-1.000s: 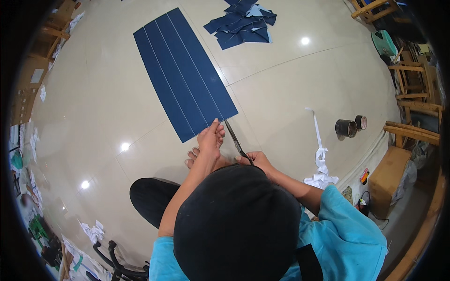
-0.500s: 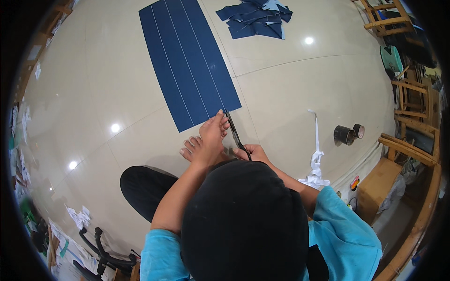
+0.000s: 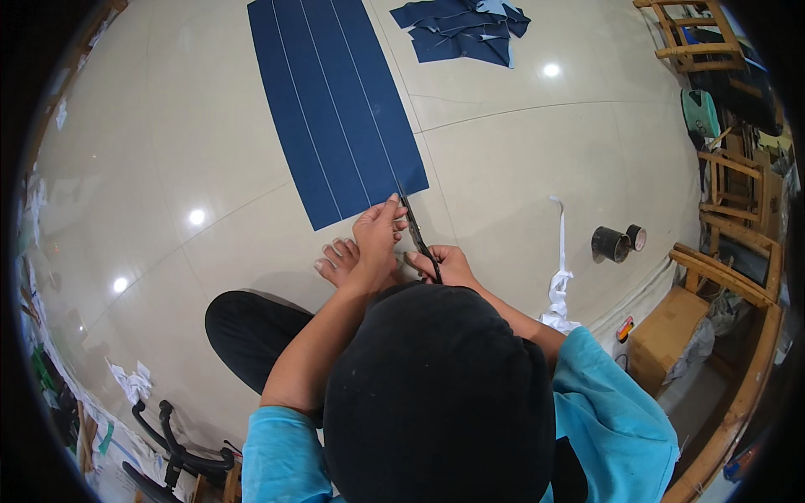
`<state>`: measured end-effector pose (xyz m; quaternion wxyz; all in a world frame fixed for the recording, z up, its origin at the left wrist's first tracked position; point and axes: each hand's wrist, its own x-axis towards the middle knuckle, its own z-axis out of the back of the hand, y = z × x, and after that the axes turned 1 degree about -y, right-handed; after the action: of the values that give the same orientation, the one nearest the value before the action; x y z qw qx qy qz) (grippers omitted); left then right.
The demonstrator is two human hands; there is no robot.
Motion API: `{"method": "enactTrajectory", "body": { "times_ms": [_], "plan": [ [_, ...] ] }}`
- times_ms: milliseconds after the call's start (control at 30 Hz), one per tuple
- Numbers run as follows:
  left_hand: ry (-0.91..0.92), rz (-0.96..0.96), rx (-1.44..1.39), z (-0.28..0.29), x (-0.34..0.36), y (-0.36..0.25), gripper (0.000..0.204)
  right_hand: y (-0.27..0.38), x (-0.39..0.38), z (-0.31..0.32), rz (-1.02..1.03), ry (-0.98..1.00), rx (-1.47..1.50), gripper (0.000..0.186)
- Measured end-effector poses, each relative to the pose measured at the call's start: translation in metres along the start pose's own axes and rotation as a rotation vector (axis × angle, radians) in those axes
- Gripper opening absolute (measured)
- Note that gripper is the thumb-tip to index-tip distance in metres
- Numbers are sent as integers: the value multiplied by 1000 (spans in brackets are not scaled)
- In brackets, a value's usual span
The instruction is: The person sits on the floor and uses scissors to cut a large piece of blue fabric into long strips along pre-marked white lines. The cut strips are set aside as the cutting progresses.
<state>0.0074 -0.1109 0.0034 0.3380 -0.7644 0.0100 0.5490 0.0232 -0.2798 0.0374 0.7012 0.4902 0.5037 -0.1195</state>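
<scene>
A long dark blue fabric panel [image 3: 329, 105], marked with white lengthwise lines, lies flat on the tiled floor ahead of me. My right hand [image 3: 446, 266] is closed around the handles of dark scissors [image 3: 418, 233]. Their blades lie over the panel's near edge, by the rightmost white line. Just left of the blades, my left hand [image 3: 379, 228] pinches the near edge of the panel between thumb and fingers. A bare foot [image 3: 339, 261] shows below my left wrist. Part of the right hand's grip is hidden behind the black cap.
Crumpled blue fabric pieces [image 3: 470, 29] lie at the far right of the panel. To the right are a white strip [image 3: 560, 251], two tape rolls [image 3: 610, 244], a cardboard box [image 3: 667, 335] and wooden frames [image 3: 729, 272]. A black chair base [image 3: 176, 448] stands lower left.
The scissors have moved a little forward, their tips now farther over the fabric's near edge along the right line. My left hand keeps its pinch. The whole view has shifted slightly.
</scene>
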Motion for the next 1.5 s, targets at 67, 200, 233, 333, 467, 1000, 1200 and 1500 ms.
{"method": "enactTrajectory", "body": {
  "times_ms": [67,200,233,333,467,1000,1200,1500],
  "plan": [
    [1,-6,-3,0,-1,0,27,2,-1,-1,-6,-5,1,49],
    [-1,-3,-8,0,-2,0,28,2,0,-2,-9,-15,-11,49],
    [-1,-5,-11,1,-2,0,28,0,0,-2,-9,-15,-14,49],
    [-5,-5,-10,0,-1,1,28,1,1,-2,-4,-23,-34,50],
    [-2,-11,-10,0,-1,1,28,-1,2,-2,0,-36,-49,50],
    [-30,-7,-11,-4,-3,-2,26,-10,7,-1,21,-61,-87,47],
    [-32,-7,2,-4,-5,-4,26,-5,4,-2,9,-52,-76,46],
    [-20,-9,2,-2,-5,-4,26,1,2,-3,3,-46,-69,46]
  ]
}}
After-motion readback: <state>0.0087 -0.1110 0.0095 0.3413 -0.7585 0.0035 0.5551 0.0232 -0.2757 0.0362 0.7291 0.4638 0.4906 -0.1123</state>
